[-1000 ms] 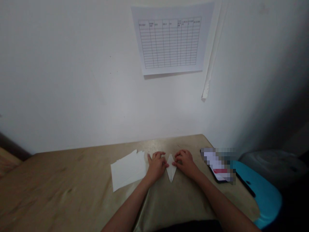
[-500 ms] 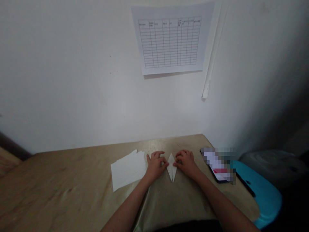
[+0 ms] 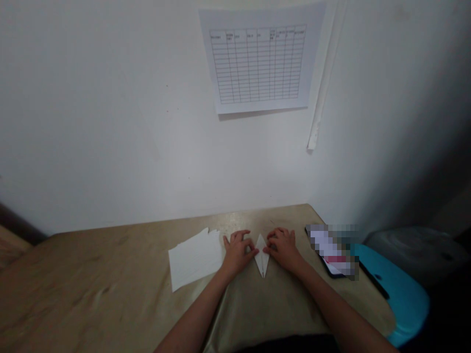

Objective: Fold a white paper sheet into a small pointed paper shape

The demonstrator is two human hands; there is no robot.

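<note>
A small piece of folded white paper (image 3: 262, 262), shaped like a narrow diamond with a split lower tip, lies on the table between my hands. My left hand (image 3: 238, 252) pinches its left edge with thumb and index finger, the other fingers bent above the table. On the opposite edge, my right hand (image 3: 283, 247) has its thumb on the paper and its fingers curled together. Left of my left hand rests a pile of white paper sheets (image 3: 195, 262), uneven along the top.
The brown table (image 3: 110, 274) meets a white wall. A phone (image 3: 333, 257), partly blurred out, lies on the right beside a turquoise stool or chair (image 3: 401, 289). A printed table sheet (image 3: 261, 63) hangs on the wall.
</note>
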